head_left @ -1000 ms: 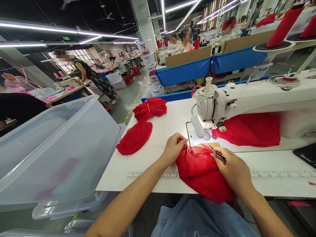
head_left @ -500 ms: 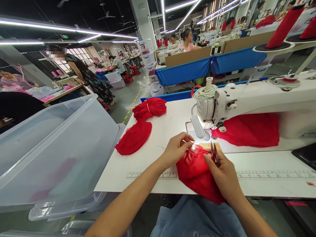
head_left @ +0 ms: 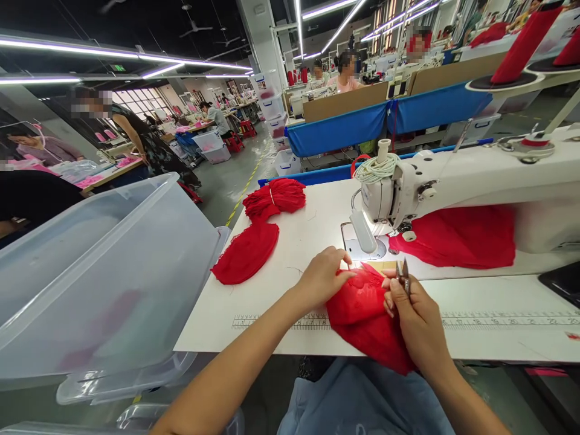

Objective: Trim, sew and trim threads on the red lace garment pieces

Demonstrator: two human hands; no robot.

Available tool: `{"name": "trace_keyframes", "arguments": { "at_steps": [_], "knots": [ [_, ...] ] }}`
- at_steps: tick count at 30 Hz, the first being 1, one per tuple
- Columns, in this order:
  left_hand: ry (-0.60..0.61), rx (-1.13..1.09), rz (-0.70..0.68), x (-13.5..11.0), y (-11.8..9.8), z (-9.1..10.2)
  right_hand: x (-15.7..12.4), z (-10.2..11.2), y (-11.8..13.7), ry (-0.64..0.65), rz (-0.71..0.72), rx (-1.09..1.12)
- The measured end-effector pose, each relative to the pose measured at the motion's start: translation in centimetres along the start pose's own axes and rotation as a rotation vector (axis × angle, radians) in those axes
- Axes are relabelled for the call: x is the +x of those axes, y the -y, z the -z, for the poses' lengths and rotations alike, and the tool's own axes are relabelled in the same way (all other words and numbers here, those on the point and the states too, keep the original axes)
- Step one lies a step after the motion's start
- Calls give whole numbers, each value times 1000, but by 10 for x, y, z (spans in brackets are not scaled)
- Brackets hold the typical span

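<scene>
Left hand [head_left: 327, 275] pinching the upper edge of the red cloth [head_left: 362, 309]. Right hand [head_left: 419, 314] curled round small scissors [head_left: 404, 279], points up, fingertips at the cloth's right side. Cloth hangs over the table [head_left: 285, 254] front, before my sewing machine [head_left: 457, 181]. Step, I judge: laying out the edge. Any snip calls for taut cloth, blades turned to it.

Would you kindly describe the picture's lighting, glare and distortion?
Head view: the metal plate and the upper part of the red cloth are bright near the lamp, lower folds darker; head view: ceiling tubes glare; head view: the standing co-worker leans strongly, probably lens distortion.
</scene>
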State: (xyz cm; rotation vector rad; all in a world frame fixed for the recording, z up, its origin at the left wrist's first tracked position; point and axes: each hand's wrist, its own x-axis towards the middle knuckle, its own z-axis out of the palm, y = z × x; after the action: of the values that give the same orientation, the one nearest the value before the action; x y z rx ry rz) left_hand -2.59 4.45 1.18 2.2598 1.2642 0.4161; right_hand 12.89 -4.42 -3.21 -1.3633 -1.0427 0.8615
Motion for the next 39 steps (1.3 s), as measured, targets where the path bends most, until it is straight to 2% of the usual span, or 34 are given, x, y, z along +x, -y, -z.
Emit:
{"name": "trace_keyframes", "arguments": {
  "at_steps": [4,8,10,12,15,20,25,30,35,39],
  "knots": [
    [22,81,-5,3,-12,-19,-3,0,3,-79,19,65],
    [-30,91,-1,13,-18,-28,1,1,-1,-48,-8,-25],
    [-93,-55,-5,18,-16,-28,4,2,-3,-23,-29,-91],
    [-135,-292,14,21,-13,-29,7,2,-5,0,-41,-140],
    [-75,-564,68,22,-7,-32,8,2,-5,30,-17,-182],
    [-10,-807,111,20,-5,-38,7,5,-2,12,29,-255],
    [3,-854,227,19,-8,-38,8,19,-3,-43,185,-679],
    [-4,-867,228,19,-10,-37,12,26,-10,-45,455,-1052],
    [-8,-864,205,16,-10,-36,16,22,-13,-52,579,-1123],
    [-18,-889,189,16,-10,-37,18,20,-13,-44,550,-1057]
  ]
}}
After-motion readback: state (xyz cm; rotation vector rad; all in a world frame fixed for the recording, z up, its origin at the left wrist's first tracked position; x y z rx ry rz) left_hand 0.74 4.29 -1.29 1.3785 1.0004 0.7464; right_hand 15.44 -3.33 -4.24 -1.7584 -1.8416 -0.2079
